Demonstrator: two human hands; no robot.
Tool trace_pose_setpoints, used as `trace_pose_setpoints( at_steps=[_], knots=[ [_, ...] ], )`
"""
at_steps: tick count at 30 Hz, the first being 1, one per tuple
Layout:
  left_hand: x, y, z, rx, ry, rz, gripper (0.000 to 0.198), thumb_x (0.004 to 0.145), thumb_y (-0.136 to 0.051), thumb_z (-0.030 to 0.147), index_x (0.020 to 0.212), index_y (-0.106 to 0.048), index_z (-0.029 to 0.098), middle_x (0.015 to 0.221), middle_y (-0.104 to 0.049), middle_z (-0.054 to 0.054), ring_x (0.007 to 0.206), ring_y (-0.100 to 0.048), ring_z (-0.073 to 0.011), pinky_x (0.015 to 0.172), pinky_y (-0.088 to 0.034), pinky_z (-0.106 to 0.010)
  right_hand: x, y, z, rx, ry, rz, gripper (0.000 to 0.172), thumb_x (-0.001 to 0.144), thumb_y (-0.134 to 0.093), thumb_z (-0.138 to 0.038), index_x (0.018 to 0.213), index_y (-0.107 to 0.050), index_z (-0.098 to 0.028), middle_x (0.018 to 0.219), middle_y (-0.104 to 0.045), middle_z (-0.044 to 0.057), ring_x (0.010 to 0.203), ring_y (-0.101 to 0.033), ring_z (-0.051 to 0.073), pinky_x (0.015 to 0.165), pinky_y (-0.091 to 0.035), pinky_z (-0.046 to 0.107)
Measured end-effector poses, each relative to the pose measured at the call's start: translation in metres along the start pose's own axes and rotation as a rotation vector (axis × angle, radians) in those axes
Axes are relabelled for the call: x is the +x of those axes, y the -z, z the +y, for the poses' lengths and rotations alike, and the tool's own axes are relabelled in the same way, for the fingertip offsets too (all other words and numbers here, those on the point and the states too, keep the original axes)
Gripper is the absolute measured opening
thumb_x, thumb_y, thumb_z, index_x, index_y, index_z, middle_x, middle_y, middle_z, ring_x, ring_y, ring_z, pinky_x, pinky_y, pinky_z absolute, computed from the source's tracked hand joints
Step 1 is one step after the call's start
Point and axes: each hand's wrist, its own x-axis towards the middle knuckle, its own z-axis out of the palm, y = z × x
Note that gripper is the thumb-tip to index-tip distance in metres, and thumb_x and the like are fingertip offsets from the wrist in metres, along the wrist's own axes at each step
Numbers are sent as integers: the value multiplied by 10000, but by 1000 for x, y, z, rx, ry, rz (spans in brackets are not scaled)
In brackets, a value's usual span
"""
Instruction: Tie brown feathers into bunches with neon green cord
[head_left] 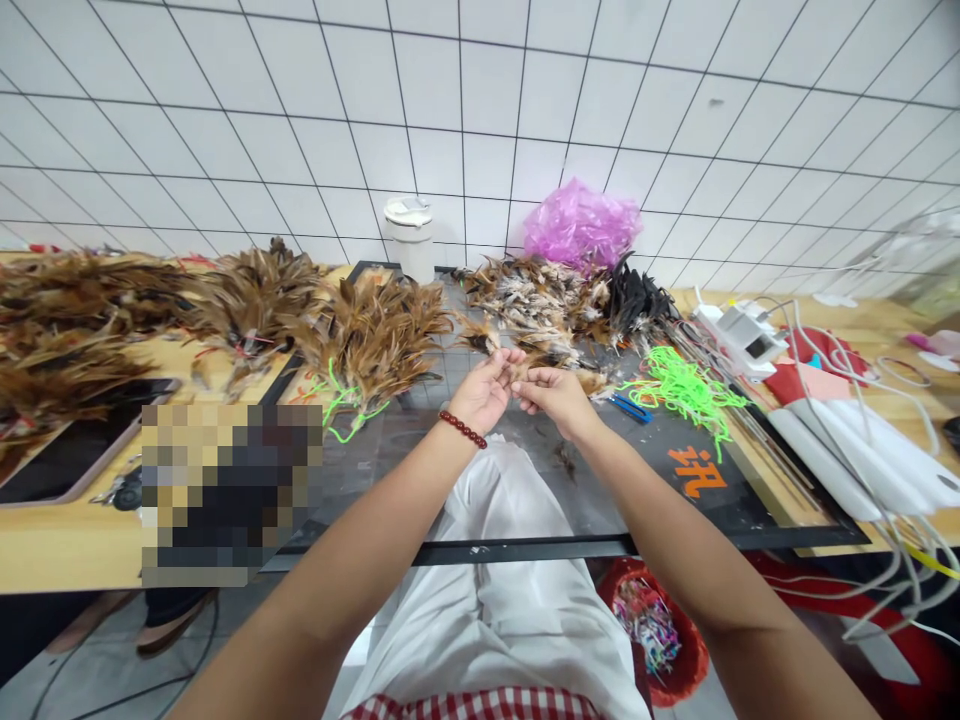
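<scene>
My left hand (484, 385), with a red bead bracelet at the wrist, is raised palm-up above the dark cutting mat (420, 440), fingers curled around small brown feathers. My right hand (551, 395) meets it fingertip to fingertip and pinches the same small feathers (519, 373). Both hands hover just in front of a loose heap of speckled feathers (536, 300). A bound bunch of brown feathers (371, 335) with green string lies to the left of my left hand.
Neon green strings (682, 390) and blue scissors (628, 406) lie right of my hands. More feather bundles (82, 320) cover the wooden table at left. A white cup (410, 235), pink plastic bag (581, 222), black feathers (637, 295), white device (746, 335) and cables stand behind. A red bin (660, 630) sits below.
</scene>
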Motion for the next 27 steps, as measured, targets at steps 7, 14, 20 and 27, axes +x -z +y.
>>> trace_pose_setpoints(
  at_steps=[7,14,20,27],
  knots=[
    [-1,0,-3,38,2,-16,200,880,-507,104,728,-638,110,753,-692,-38,757,-655,-89,715,-473,-202,-2,-2,-4,52,10,54,357,539,-815,-412,685,-617,-153,549,-617,-23,479,-561,80,478,-474,195],
    [-2,1,-6,130,-12,-58,84,823,-593,115,752,-638,103,777,-699,-57,768,-655,-110,822,-482,-259,2,1,-3,101,-4,175,404,530,-800,-495,607,-590,-159,563,-630,3,465,-546,87,453,-465,213],
    [-7,0,-1,381,5,66,88,764,-675,144,721,-628,83,681,-672,-69,628,-654,-137,737,-516,-315,3,9,-5,71,74,226,356,556,-785,-469,588,-606,-162,529,-590,-12,428,-431,60,411,-330,207],
    [-9,-1,-1,486,87,54,107,742,-705,159,707,-640,83,648,-675,-91,579,-641,-128,613,-509,-251,3,8,-5,-1,124,205,363,570,-755,-509,585,-622,-172,496,-547,-24,439,-346,66,437,-256,238]
  ],
)
